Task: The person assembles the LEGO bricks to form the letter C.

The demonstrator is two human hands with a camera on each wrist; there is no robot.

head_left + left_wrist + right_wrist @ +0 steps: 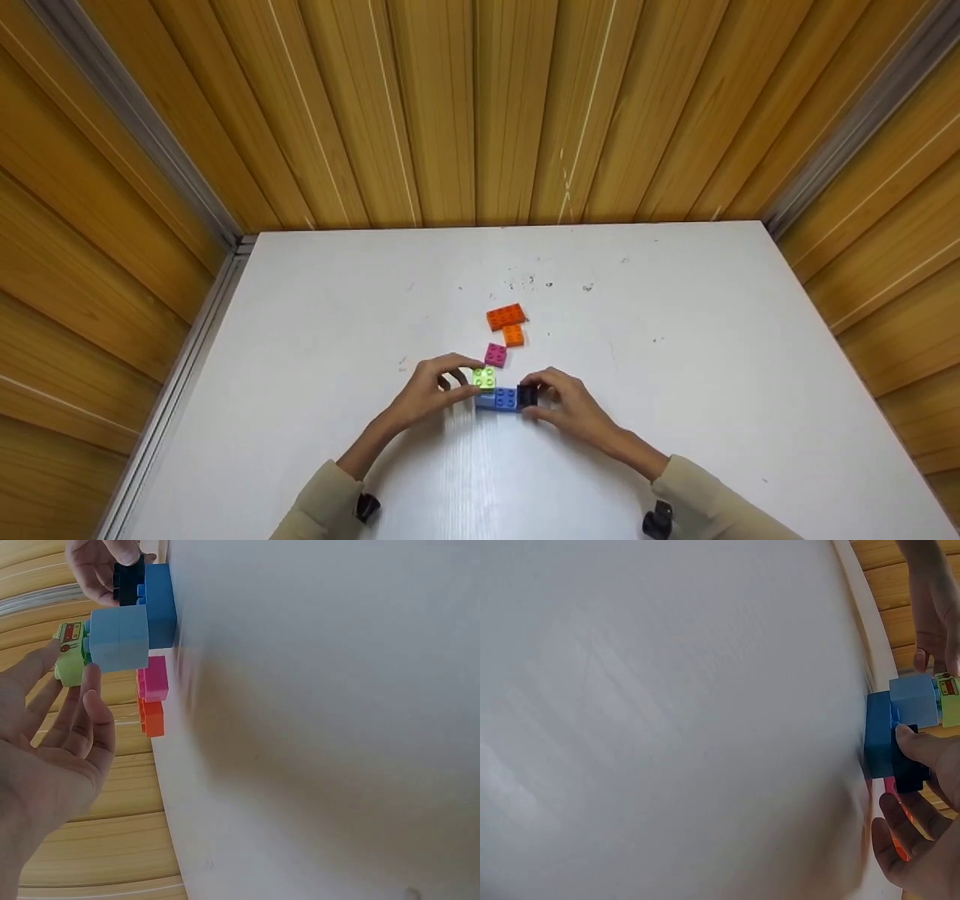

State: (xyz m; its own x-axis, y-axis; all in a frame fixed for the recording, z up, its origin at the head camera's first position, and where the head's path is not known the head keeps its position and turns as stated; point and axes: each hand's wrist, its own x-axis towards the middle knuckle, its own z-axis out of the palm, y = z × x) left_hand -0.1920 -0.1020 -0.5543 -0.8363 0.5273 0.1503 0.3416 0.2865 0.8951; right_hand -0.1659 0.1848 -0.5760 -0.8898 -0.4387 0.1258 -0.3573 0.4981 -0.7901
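My left hand (431,390) pinches a lime-green toy brick (484,379) between thumb and fingers. The left wrist view shows a printed pattern on its side and some studs of the light blue brick (120,637) showing just beneath it. That light blue brick stands on the left end of a longer blue brick (505,398), which lies on the table. At the blue brick's right end, my right hand (574,405) grips a black brick (527,395), its thumb on the near side. In the right wrist view the black brick sits against the blue brick's stud side.
Beyond the stack lie a pink brick (496,355), a small orange brick (514,335) and a longer red-orange brick (505,316), in a loose line going back. The white table (337,300) meets wood-patterned panels (450,112) at the back and sides.
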